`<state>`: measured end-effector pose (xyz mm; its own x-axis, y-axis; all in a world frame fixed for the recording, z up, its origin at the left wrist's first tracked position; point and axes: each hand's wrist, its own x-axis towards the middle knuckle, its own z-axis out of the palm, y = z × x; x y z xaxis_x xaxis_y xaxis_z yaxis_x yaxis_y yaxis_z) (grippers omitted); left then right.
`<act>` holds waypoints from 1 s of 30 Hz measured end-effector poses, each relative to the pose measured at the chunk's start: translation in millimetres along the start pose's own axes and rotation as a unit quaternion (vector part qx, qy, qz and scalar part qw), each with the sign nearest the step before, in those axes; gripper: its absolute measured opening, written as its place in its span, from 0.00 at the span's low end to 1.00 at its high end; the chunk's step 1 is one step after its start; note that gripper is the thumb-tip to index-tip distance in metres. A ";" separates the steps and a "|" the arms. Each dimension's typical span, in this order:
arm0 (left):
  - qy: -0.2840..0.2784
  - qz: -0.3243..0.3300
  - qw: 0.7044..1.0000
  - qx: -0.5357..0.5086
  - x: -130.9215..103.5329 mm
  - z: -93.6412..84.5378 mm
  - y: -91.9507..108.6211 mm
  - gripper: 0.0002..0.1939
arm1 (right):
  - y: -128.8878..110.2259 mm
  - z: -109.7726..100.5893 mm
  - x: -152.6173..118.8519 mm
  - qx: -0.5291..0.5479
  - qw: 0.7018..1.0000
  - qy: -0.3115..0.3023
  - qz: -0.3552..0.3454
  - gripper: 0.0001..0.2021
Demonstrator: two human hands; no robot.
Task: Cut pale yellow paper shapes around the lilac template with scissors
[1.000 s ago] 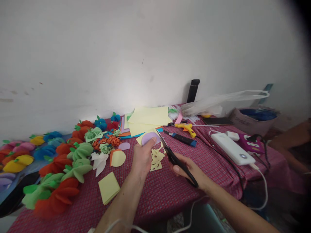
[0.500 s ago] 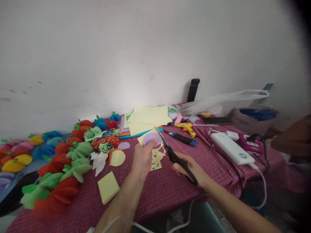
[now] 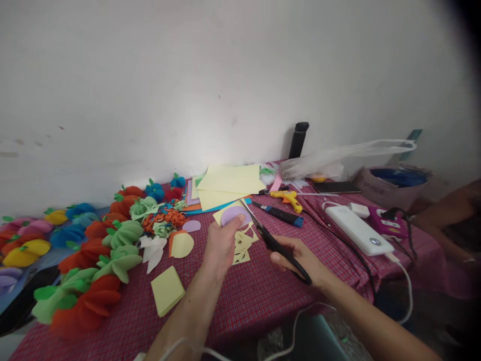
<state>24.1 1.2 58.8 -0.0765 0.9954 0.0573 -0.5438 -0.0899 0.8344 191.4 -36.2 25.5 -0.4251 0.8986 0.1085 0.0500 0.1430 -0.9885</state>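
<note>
- No word or number can be read with certainty.
- Pale bag [image 3: 391, 193] with a blue inside, well beyond the right hand [image 3: 296, 259] and off to its right: a short row of faint letters on its side, too blurred to spell out.
- White power bank [image 3: 353, 228], to the right of the same hand, nearer than the bag: a round display [image 3: 375, 241] at its near end shows a light mark, too small to tell as figure or symbol.

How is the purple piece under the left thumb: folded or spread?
Spread: the purple piece shows a smooth, rounded face with no visible fold, lying over yellow paper in the left hand.
</note>
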 end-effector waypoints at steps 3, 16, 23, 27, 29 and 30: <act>-0.003 -0.004 1.000 0.005 0.1 -0.1 0.2 0.11 | 1.3 -2.2 -0.8 -0.002 1.000 -0.007 0.005 0.20; -0.014 -0.025 0.999 0.036 2.2 -4.2 -0.9 0.12 | -7.1 -19.1 -4.1 -0.064 0.997 -0.034 -0.006 0.15; -0.027 -0.037 0.996 0.073 1.9 -7.0 -1.2 0.11 | -9.2 -30.7 -9.2 -0.096 0.994 -0.043 0.001 0.11; -0.040 -0.048 0.994 0.093 1.7 -9.2 -1.8 0.12 | -11.2 -36.0 -11.7 -0.087 0.994 -0.067 0.021 0.18; -0.043 -0.057 0.992 0.105 1.6 -10.0 -2.7 0.13 | -12.6 -37.5 -12.5 -0.074 0.993 -0.085 0.016 0.18; -0.043 -0.062 0.991 0.110 1.4 -10.2 -3.1 0.14 | -13.3 -37.8 -12.6 -0.068 0.993 -0.095 0.012 0.18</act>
<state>17.2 2.5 50.7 0.0566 0.9983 -0.0133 -0.3487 0.0322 0.9367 230.3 -33.8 41.3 -0.5838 0.8103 0.0503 0.1782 0.1884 -0.9658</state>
